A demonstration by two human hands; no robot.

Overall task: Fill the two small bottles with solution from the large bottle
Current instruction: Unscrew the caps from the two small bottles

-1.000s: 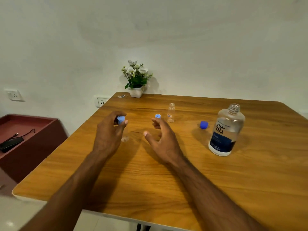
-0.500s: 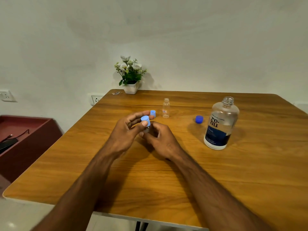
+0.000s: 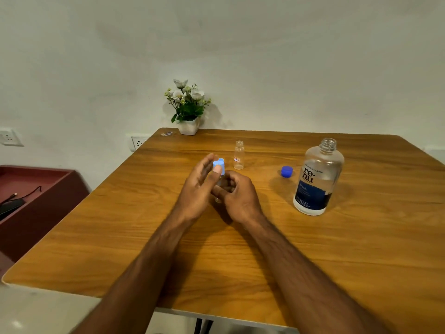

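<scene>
Right hand [image 3: 237, 192] grips one small bottle [image 3: 219, 186] above the desk [image 3: 361, 249]; left hand [image 3: 198, 186] pinches its light-blue cap [image 3: 219, 166]. Second small bottle [image 3: 238, 155] stands uncapped, apparently empty. Large bottle [image 3: 317, 179] stands open. Filling appears not yet started.

A wooden table [image 3: 313, 249] with rounded corners stood against a plain off-white wall [image 3: 240, 56]. At its far edge, touching the wall, sat a white pot [image 3: 188, 126] of white flowers. Two sockets were set in the wall: one [image 3: 138, 142] just left of the table's far corner, another [image 3: 8, 136] at the left edge of view. A dark red cabinet [image 3: 36, 201] stood left of the table, with a black device [image 3: 10, 205] and its cable lying on it. The floor [image 3: 36, 309] below was pale. Light was soft and even.
</scene>
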